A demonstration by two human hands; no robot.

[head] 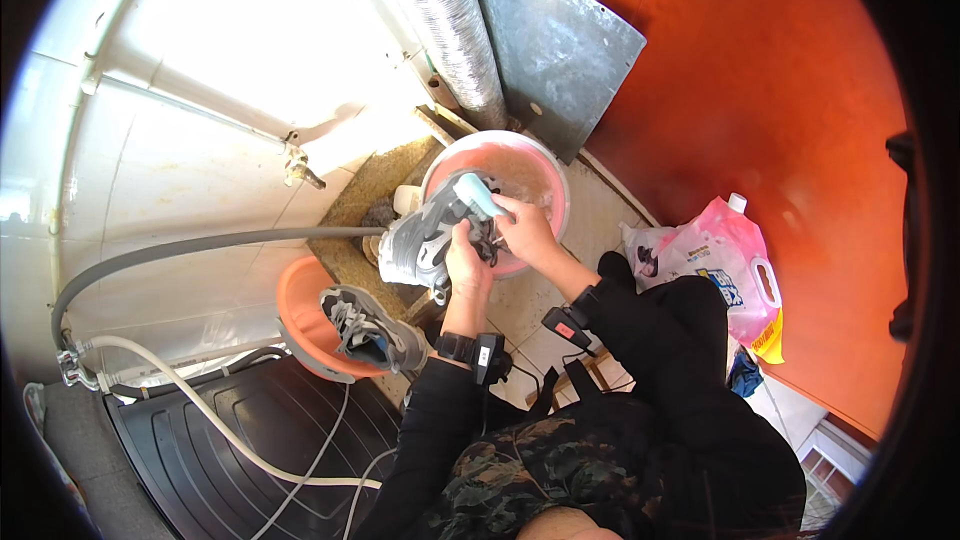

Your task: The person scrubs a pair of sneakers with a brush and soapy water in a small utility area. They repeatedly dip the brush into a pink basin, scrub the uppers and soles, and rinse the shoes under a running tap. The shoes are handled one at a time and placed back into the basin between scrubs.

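My left hand (469, 270) grips a grey and white sneaker (415, 244) by its side, thumb up near the shoe's opening. The shoe is tilted over the left rim of a pink and white basin (553, 184), which has murky, sudsy liquid in it. In my right hand (526, 231) is a light blue scrub brush (475, 193), its bristles down against the sneaker's upper. A second grey sneaker (375, 330) with pale laces rests across the rim of an orange bucket (296, 291) at the left. The held sneaker's far side is hidden.
A grey hose (202, 246) runs along the tiled wall below a tap (298, 165). Behind the basin stand a foil duct (457, 30) and a metal sheet (555, 37). A pink and white detergent bag (712, 262) leans by the orange-red panel (750, 127) on the right.
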